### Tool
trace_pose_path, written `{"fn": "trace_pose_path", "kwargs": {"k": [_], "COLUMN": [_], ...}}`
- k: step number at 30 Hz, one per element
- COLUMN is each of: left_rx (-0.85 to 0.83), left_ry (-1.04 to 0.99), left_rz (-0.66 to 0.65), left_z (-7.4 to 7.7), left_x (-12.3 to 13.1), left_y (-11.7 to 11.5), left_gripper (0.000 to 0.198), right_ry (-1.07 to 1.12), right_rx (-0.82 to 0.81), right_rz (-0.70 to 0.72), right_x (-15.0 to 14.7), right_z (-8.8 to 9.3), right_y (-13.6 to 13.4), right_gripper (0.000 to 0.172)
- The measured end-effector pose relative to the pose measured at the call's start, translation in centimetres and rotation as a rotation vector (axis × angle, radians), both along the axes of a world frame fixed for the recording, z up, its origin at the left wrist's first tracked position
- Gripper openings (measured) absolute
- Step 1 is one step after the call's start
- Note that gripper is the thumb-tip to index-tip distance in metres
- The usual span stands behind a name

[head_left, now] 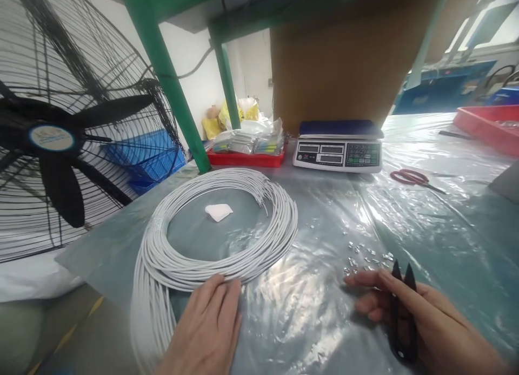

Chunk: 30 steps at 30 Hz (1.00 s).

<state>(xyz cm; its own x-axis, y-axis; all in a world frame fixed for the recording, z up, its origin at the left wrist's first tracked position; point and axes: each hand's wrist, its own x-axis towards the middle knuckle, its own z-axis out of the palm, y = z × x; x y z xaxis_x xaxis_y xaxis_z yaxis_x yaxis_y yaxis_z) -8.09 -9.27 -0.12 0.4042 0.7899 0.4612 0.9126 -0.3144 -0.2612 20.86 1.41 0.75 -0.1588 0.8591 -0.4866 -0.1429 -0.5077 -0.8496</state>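
Note:
A large coil of thin white cable (162,256) lies on the table, its loose strands hanging over the near edge at the left. My left hand (211,321) rests flat with stretched fingers, the fingertips against the near side of the coil. Black snips (403,315), blades pointing up and apart, are held in my right hand (430,321). The thumb and forefinger of that hand reach to several small shiny metal pieces (368,253) scattered on the table; whether a piece is between them I cannot make out. Inside the coil lies a scrap of white paper (219,211).
A digital scale (338,147) stands at the back beside a red tray (247,158) of bagged items. Red-handled scissors (413,177) and a red bin (486,129) are to the right. A caged fan (52,137) and a green post (174,88) stand at the left.

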Motion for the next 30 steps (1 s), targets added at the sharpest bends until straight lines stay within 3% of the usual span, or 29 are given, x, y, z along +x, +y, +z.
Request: {"fn": "trace_pose_path", "kwargs": {"k": [6, 13, 20, 30], "left_rx": [0.051, 0.021, -0.015, -0.246], "left_ry": [0.093, 0.122, 0.165, 0.096], "left_rz": [0.061, 0.098, 0.105, 0.190], "left_z": [-0.3, 0.0, 0.1, 1.8], "left_x": [0.1, 0.8, 1.0, 2.1], "left_y": [-0.2, 0.5, 0.9, 1.9], "left_gripper": [0.035, 0.032, 0.048, 0.036], "right_ry": [0.021, 0.021, -0.007, -0.020], "right_rx": [0.045, 0.107, 0.102, 0.110], "right_rz": [0.064, 0.080, 0.061, 0.107], "right_x": [0.5, 0.6, 0.5, 1.1], "right_z": [-0.9, -0.6, 0.0, -0.6], "right_y": [0.2, -0.2, -0.7, -0.2], "right_gripper": [0.035, 0.039, 0.039, 0.043]}}
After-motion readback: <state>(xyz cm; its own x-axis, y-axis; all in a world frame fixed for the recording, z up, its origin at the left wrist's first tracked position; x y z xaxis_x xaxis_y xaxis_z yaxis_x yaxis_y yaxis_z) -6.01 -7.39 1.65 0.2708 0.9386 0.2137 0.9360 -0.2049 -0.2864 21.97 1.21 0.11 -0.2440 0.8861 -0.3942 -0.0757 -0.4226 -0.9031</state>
